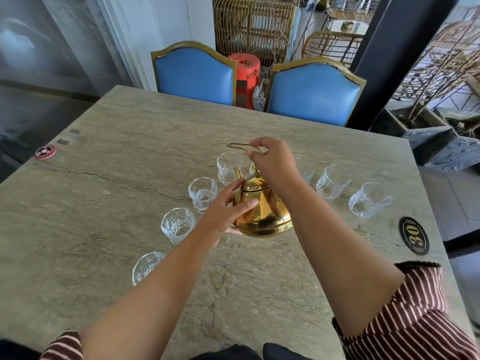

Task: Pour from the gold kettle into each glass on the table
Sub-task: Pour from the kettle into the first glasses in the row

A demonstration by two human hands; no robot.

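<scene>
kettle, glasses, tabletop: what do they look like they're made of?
Gold kettle: polished metal, probably brass or gold-plated; mirror reflections on its body.
Glasses, e.g.: clear cut or pressed glass; see-through, diamond pattern.
Table: likely stone, matte grey-green, veined with a crack line.

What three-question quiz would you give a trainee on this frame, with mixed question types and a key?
1. True or false: the right hand grips the wire handle of the gold kettle.
2. The left hand is: A) flat on the table, B) against the kettle's body, C) lifting a glass.
3. Fill in: the black oval plaque reads ___.

Key: 1 true; 2 B; 3 30.
</scene>
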